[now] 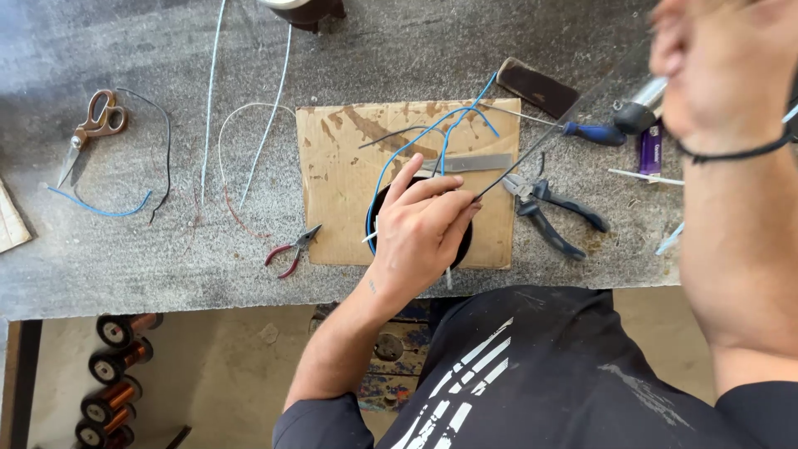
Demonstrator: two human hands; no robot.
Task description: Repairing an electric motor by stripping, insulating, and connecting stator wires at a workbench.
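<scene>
My left hand (424,224) lies on a black round part (376,208) that sits on a stained piece of cardboard (332,183). Its fingertips pinch the lower end of a thin dark wire (532,154). This wire runs taut up to the right, to my right hand (715,66), which is raised close to the camera, blurred, with its fingers closed. Blue wires (407,150) loop out of the black part across the cardboard. A grey flat strip (478,162) lies just beyond my left fingers.
On the grey worktop lie scissors (96,125), small red pliers (293,249), blue-handled pliers (553,212), a blue-handled screwdriver (594,133), a purple object (650,150) and loose white and blue wires (249,125). Copper wire spools (116,366) sit below the table's edge.
</scene>
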